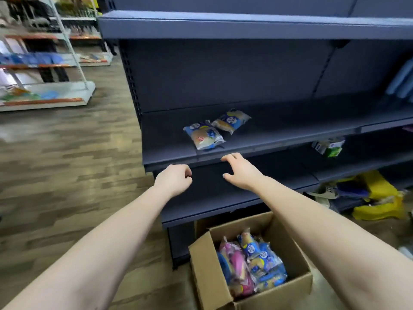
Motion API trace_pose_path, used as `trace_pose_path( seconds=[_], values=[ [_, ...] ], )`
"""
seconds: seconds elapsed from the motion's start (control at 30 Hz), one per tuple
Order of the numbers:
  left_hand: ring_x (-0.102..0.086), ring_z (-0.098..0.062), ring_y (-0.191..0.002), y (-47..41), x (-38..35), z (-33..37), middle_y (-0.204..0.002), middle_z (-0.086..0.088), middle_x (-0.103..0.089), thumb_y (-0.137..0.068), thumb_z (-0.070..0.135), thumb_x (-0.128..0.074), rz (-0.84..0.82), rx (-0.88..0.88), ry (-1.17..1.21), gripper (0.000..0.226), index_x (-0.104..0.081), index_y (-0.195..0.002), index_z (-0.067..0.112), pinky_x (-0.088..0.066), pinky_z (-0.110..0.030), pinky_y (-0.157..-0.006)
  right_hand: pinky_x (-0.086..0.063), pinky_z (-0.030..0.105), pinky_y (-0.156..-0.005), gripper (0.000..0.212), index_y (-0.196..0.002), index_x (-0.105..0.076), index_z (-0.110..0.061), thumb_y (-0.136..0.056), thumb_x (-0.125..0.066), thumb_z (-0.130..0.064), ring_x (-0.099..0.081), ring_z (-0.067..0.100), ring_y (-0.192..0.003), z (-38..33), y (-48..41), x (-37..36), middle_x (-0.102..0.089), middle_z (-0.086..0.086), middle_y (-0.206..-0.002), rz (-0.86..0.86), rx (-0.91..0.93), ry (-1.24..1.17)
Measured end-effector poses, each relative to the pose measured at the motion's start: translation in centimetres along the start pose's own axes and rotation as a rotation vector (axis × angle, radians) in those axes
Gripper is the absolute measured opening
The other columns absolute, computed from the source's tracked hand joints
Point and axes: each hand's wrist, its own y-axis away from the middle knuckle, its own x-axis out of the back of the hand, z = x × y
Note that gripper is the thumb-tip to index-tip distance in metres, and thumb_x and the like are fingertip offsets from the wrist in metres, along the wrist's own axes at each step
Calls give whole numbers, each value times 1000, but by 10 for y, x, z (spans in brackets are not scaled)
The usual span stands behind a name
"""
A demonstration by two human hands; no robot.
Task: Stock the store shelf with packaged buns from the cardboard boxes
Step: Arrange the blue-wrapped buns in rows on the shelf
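Observation:
Two blue-and-clear bun packs lie on the dark blue shelf point(290, 130): one near the front point(204, 135), the other behind it to the right point(231, 120). My left hand point(173, 179) hovers just below the shelf's front edge with its fingers curled and holds nothing. My right hand point(239, 170) is beside it, fingers loosely bent, empty, fingertips near the shelf lip. An open cardboard box point(205, 265) stands on the floor under my arms, holding several blue and pink bun packs point(257, 265).
A lower shelf point(223, 198) sits behind my hands. Green-and-white packets point(329, 147) rest on a shelf to the right. Yellow and blue items point(377, 198) are piled at the right on the floor. White store racks point(44, 86) stand across the wood-look aisle.

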Motion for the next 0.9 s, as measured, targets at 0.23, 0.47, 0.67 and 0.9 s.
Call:
trace_pose_path(
  seconds=[0.23,0.47,0.67,0.9],
  values=[
    [-58,-18,-108,10,6,-33,-118,5,-64,-88,25,-45,-2,141,-47,32,-60,-117,28,-51,-32,-84,-44,41,-97,52,-140,-35,-22,-92,-55,-27,-41,27,-126,-27,-32,10,-30,3,-146,40,120,-6],
    [-58,-21,-108,-28,26,-12,-117,2,-64,-89,27,-48,185,234,-44,31,-60,-117,25,-50,-32,-83,-40,40,-101,55,-143,-32,-22,-93,-54,-27,-35,27,-131,-9,-64,22,-24,3,-151,-10,279,0],
    [-58,-26,-105,-73,9,58,-115,-1,-63,-89,26,-47,328,263,11,28,-61,-113,26,-47,-33,-78,-41,41,-100,49,-138,-41,-19,-91,-54,-25,-40,29,-127,78,-93,54,-32,6,-145,34,306,61],
    [-50,-23,-115,-78,-23,88,-126,0,-52,-90,31,-47,408,315,-18,39,-54,-126,20,-45,-36,-83,-43,40,-98,43,-132,-48,-15,-91,-55,-22,-42,30,-125,124,-127,78,-38,7,-142,113,397,80]
  ],
)
